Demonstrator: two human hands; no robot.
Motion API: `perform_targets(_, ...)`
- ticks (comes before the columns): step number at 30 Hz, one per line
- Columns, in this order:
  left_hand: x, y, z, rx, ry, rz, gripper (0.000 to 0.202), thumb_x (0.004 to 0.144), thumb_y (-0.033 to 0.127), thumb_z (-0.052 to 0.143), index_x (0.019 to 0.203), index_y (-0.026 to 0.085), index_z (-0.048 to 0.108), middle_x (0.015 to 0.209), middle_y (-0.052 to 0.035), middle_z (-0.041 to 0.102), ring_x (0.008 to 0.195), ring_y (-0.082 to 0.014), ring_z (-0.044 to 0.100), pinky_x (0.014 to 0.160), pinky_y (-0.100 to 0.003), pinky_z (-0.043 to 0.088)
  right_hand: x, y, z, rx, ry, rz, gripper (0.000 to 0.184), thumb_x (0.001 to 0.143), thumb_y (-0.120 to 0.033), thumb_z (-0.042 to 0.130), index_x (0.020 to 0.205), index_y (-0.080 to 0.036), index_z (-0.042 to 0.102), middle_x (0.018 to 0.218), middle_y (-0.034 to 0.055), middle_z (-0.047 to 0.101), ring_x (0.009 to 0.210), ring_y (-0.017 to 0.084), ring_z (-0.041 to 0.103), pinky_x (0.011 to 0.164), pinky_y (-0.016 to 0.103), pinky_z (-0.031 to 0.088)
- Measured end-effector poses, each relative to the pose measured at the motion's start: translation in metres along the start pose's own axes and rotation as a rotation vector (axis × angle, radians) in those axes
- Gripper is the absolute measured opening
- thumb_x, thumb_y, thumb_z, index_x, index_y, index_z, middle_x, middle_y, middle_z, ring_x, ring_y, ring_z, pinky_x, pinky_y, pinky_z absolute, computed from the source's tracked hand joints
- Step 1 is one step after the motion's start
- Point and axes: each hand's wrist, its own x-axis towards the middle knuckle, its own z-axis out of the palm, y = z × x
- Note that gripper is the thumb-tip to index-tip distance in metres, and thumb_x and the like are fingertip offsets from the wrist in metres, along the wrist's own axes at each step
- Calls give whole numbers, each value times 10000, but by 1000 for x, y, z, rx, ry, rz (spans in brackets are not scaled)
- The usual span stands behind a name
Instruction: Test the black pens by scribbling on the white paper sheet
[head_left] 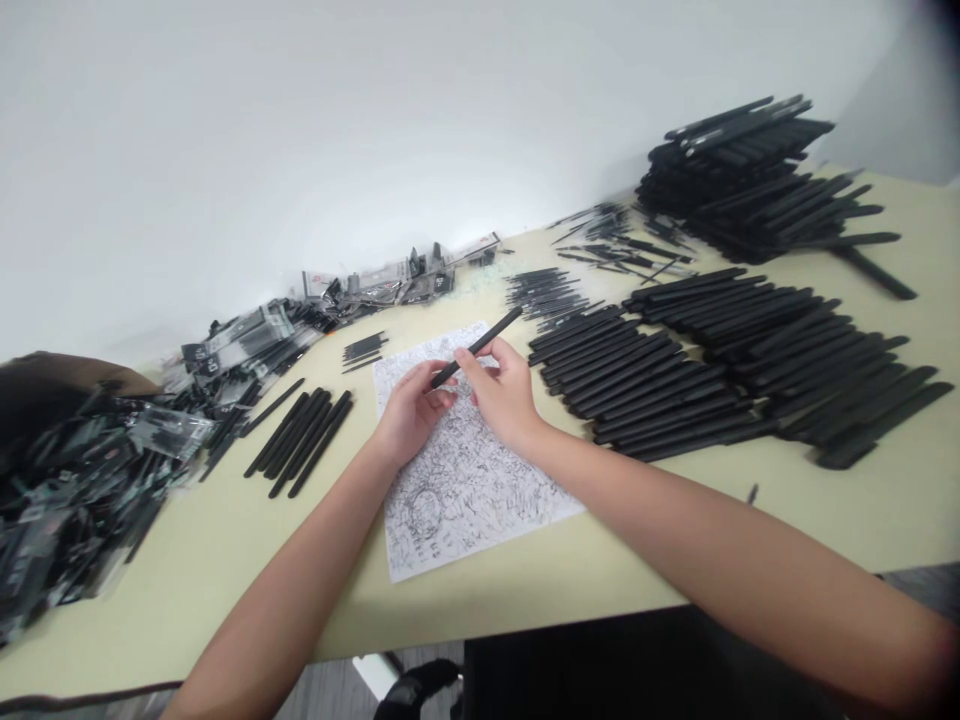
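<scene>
A black pen [480,345] is held at a slant above a sheet of paper [480,490] covered in dense scribbles. My right hand [506,390] pinches it near the middle between thumb and fingers. The pen's lower end lies in the curled fingers of my left hand [416,405]. To the left of the sheet, several thick black pens [300,440] lie side by side. Close to my right hand, many more black pens [645,380] lie in rows. Small dark rods [364,348] rest by the sheet's upper left corner.
Plastic packets and dark pieces [82,480] are heaped along the left and back of the pale yellow table [450,620]. Thin refill-like rods [547,295] lie behind the rows. At the back right rises a tall stack of black pens [735,180], some jutting out.
</scene>
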Motion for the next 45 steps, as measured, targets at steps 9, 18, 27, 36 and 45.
perform_targets(9, -3, -3, 2, -7, 30, 71, 378, 566, 108, 849, 892, 197, 679, 732, 42, 686, 553, -53, 557, 640, -202, 493, 1, 0, 0, -29, 10, -5, 338, 765, -516, 668, 717, -214, 524, 582, -54, 524, 422, 60, 382, 416, 211, 286)
perform_targets(18, 0, 0, 0, -8, 30, 1, 317, 759, 409, 740, 927, 151, 662, 762, -32, 695, 536, -83, 592, 685, -256, 524, -1, -2, -1, 5, -8, 1, 312, 787, -502, 648, 754, -215, 530, 603, -41, 581, 425, 66, 421, 419, 211, 319)
perform_targets(27, -2, -2, 0, 2, 24, 34, 353, 634, 196, 830, 933, 167, 646, 723, 10, 692, 528, -70, 582, 688, -246, 514, 0, -1, 0, 4, -12, 5, 335, 774, -520, 656, 735, -216, 519, 581, -49, 564, 415, 67, 409, 407, 209, 297)
perform_targets(36, -1, -2, 0, -13, 28, 28, 299, 733, 329, 772, 948, 164, 647, 789, -18, 699, 540, -79, 594, 704, -264, 517, 0, 1, 0, 10, -13, 15, 358, 774, -549, 652, 743, -220, 515, 561, -56, 534, 409, 68, 414, 394, 202, 290)
perform_targets(45, -1, -2, -2, 17, -41, 17, 235, 764, 268, 739, 940, 131, 665, 689, -36, 691, 564, -106, 625, 656, -238, 498, 1, 3, 0, -8, -6, -8, 341, 782, -533, 650, 750, -218, 524, 598, -54, 550, 425, 66, 422, 411, 204, 306)
